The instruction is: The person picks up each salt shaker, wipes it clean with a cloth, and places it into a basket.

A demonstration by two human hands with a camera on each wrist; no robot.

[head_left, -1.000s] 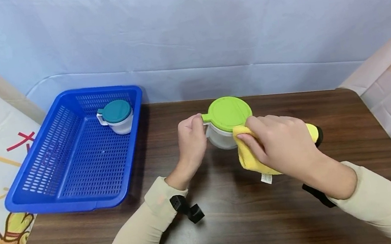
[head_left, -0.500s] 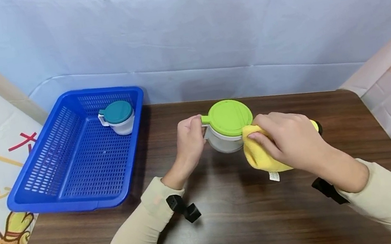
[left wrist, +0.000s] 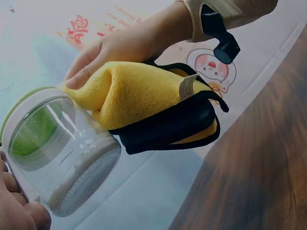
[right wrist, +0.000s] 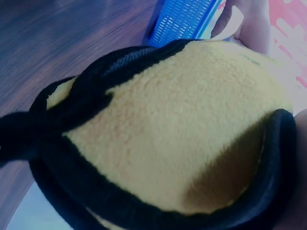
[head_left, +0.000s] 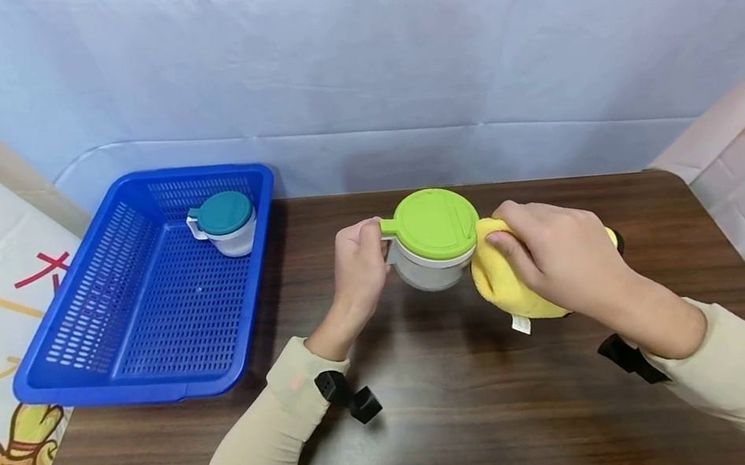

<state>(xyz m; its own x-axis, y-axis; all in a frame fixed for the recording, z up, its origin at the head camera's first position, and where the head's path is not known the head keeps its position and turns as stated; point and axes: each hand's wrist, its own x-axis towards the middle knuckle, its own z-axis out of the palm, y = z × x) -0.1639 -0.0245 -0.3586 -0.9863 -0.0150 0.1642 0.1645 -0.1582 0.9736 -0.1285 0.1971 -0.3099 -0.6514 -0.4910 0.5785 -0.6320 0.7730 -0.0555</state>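
Note:
My left hand (head_left: 359, 270) grips the white handle of a clear seasoning jar (head_left: 430, 272) with a bright green lid (head_left: 437, 223). The left wrist view shows the glass jar (left wrist: 72, 158) tilted, raised off the table. My right hand (head_left: 561, 253) pinches a bunched yellow cloth (head_left: 504, 277) with black edging and a white tag, its tip touching the jar's right side by the lid rim. Folds of the cloth (right wrist: 182, 129) fill most of the right wrist view and hide the jar there.
A blue perforated basket (head_left: 137, 389) stands at the left of the brown wooden table (head_left: 484, 415). Inside its far right corner sits a second jar with a teal lid (head_left: 224, 213). A pale sheet (head_left: 347, 53) hangs behind the table's far edge.
My right hand has shifted right and a little away from me with the cloth, from the jar's front to its right side. The left hand and jar have barely moved.

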